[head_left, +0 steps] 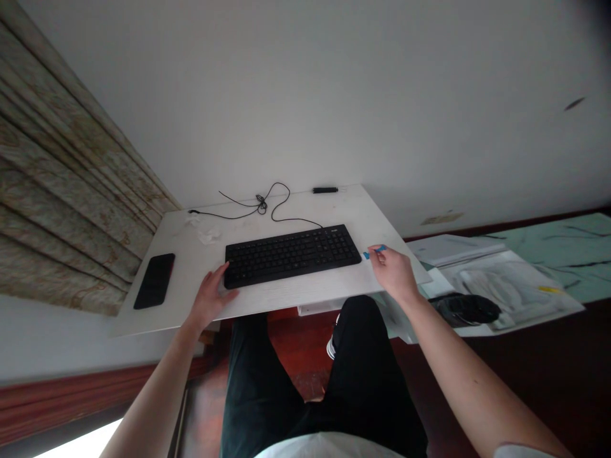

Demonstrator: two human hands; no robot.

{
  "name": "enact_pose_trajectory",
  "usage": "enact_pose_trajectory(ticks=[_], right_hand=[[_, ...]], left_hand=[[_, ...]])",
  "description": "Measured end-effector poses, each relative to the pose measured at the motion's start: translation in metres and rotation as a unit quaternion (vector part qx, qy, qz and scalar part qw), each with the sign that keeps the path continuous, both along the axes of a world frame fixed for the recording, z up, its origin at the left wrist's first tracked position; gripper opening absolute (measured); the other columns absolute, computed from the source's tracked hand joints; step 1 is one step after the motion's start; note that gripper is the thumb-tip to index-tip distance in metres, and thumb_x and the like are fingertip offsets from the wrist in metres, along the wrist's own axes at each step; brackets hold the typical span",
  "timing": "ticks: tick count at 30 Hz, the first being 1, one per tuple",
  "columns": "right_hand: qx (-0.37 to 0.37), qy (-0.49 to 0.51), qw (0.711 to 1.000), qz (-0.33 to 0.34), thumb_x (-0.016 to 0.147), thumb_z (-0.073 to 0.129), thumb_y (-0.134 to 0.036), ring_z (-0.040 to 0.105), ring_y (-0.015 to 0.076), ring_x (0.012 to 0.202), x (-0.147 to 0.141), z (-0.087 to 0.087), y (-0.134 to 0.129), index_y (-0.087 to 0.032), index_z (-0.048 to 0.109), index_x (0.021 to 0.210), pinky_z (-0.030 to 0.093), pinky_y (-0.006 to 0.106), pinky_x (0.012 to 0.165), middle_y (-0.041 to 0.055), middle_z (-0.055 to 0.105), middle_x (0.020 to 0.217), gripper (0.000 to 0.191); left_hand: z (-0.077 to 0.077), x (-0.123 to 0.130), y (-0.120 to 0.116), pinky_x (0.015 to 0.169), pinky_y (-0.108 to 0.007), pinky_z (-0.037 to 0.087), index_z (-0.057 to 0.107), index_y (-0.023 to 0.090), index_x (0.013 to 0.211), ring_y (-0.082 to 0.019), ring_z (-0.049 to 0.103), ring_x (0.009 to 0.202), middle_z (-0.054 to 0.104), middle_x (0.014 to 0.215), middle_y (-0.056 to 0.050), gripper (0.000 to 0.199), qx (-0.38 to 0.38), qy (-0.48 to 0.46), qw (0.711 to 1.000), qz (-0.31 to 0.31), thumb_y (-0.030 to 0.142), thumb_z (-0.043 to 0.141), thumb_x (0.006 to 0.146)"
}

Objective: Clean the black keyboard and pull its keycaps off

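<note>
- Dim, even indoor light falls on the white table (291, 306), the left hand (209, 299) and the right hand (392, 273), leaving only faint, soft shadows.
- A blown-out white patch (79, 444) glares at the near left corner.
- The frame darkens at its far right corner.
- Wide-angle distortion bends the curtain (62, 172) at left.
- The small blue item (373, 252) in the right hand looks slightly soft.

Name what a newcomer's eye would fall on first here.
The black keyboard stands out most, in the middle of the white desktop. The left hand lies by its near left corner; the right hand pinches a small blue object past its right end. A black phone lies at the desktop's left.
</note>
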State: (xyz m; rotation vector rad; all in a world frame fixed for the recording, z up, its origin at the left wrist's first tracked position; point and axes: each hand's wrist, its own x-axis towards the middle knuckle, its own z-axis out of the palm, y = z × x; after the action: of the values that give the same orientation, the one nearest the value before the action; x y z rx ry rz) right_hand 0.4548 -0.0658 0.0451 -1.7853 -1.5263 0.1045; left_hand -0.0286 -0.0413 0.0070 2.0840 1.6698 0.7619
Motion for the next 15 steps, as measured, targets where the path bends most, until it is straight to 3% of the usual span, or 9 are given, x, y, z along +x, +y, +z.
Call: enact_pose_trajectory(ticks=[10,15], right_hand=[[0.036,0.038,0.998,0.025,0.095,0.052,-0.043,0.076,0.026,0.079,-0.031,-0.022,-0.014,-0.018,0.074,0.097,0.061,0.038,0.078,0.0122,0.079,0.093,0.033],[0.093,0.032,0.991,-0.091,0.095,0.05,-0.041,0.075,0.0263,0.075,-0.034,-0.021,-0.013,-0.016,0.074,0.096,0.06,0.04,0.076,0.0145,0.078,0.09,0.035]], left_hand=[[-0.006,0.001,-0.001,0.116,-0.053,0.041,0.053,0.031,0.146,-0.035,0.045,0.143,0.062,0.143,-0.005,0.065,-0.039,0.01,0.996,0.074,0.045,0.069,0.084],[-0.007,0.004,-0.002,0.114,-0.051,0.044,0.056,0.024,0.142,-0.031,0.059,0.127,0.067,0.134,-0.009,0.061,0.023,-0.002,0.998,0.056,0.045,0.066,0.085]])
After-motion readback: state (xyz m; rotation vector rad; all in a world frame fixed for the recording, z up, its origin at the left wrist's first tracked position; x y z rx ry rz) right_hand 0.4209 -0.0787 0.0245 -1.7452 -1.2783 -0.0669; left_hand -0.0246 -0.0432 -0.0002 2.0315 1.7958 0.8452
